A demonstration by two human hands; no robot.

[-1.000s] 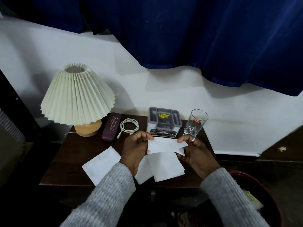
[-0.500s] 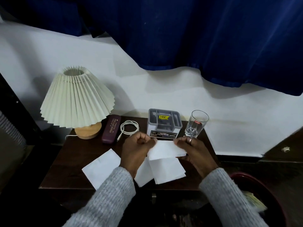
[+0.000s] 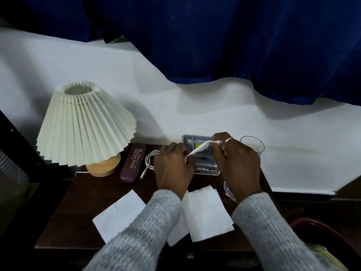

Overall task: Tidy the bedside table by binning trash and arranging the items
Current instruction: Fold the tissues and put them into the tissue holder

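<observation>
Two hands are up over the middle of the dark wooden surface [image 3: 82, 208], and both are pinched on the same piece of white paper [image 3: 199, 150], which is scrunched into a thin twisted strip running between them. Left hand [image 3: 173, 169] grips the lower, nearer end with fingers curled tight; right hand [image 3: 237, 163], a ring on one finger, clamps the higher, farther end right above the grey organiser box [image 3: 197, 151]. Below the wrists, flat white sheets lie on the near part of the surface: one sheet [image 3: 119, 214] off to the left, and overlapping sheets [image 3: 207, 214] in the middle, partly tucked under the grey knitted sleeves. Far left stands the lamp [image 3: 84, 124] with its pleated cream shade and round wooden base. Just right of it lies a maroon spectacle case [image 3: 133, 163], lengthwise toward the wall, and beside that a coiled white cable [image 3: 149, 159], partly hidden by the left hand. A clear drinking glass [image 3: 253, 145] peeks out behind the right hand at the far right corner. Down at the near right, the rim of a dark red bin [image 3: 320, 227] shows on the floor, with something pale inside it. A deep blue curtain [image 3: 214, 36] hangs across the white wall behind.
</observation>
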